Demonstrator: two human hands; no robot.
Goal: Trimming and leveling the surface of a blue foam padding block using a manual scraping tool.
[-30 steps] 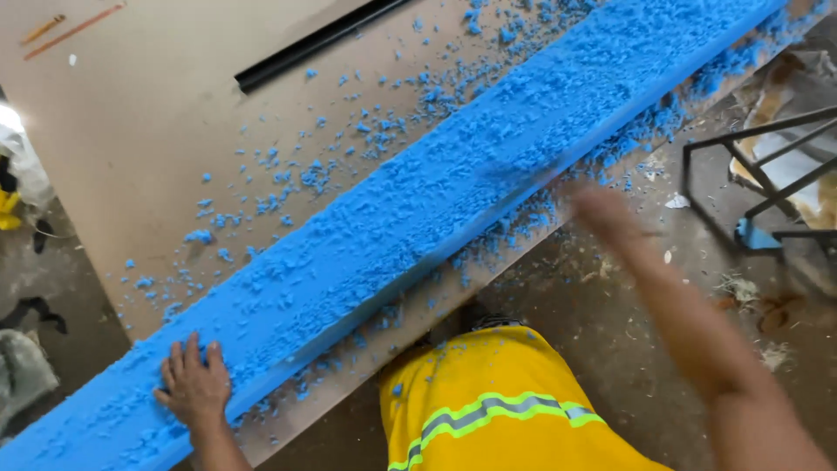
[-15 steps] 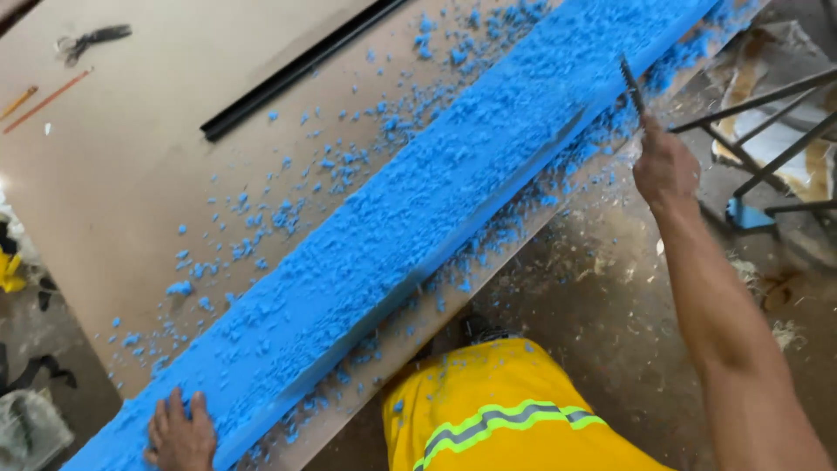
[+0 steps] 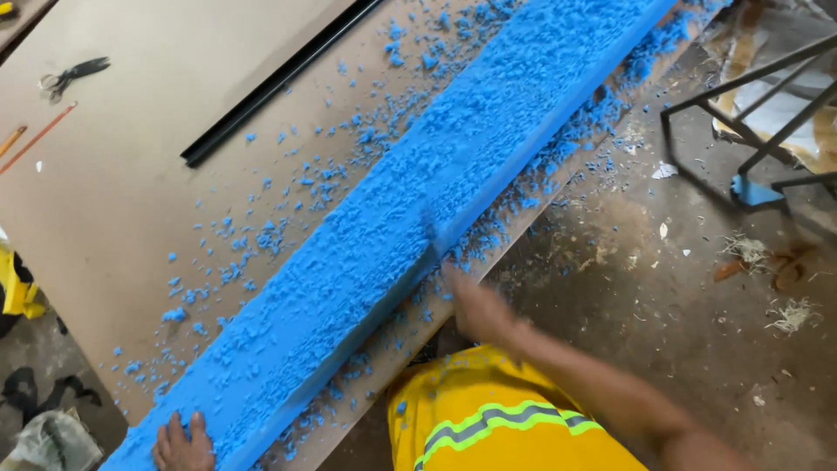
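Observation:
A long blue foam board [image 3: 418,218] lies diagonally on a brown worktable [image 3: 131,201], its top rough and covered in loose blue crumbs. My left hand [image 3: 183,445] rests flat on the board's near left end, fingers spread. My right hand [image 3: 475,305] is blurred with motion at the board's front edge, near its middle. It is closed around a thin dark tool [image 3: 432,234] whose tip touches the foam; the tool's shape is too blurred to tell. My yellow trousers with a reflective stripe [image 3: 497,423] show below.
On the table behind the board lie a long black bar [image 3: 279,83], scissors [image 3: 74,74] and two pencils [image 3: 39,135]. A dark metal frame [image 3: 750,113] stands on the dusty floor at right. Blue crumbs are scattered over the table and its front edge.
My right hand has swept from the board's far right end back along the front edge to its middle. My left hand has stayed on the near end.

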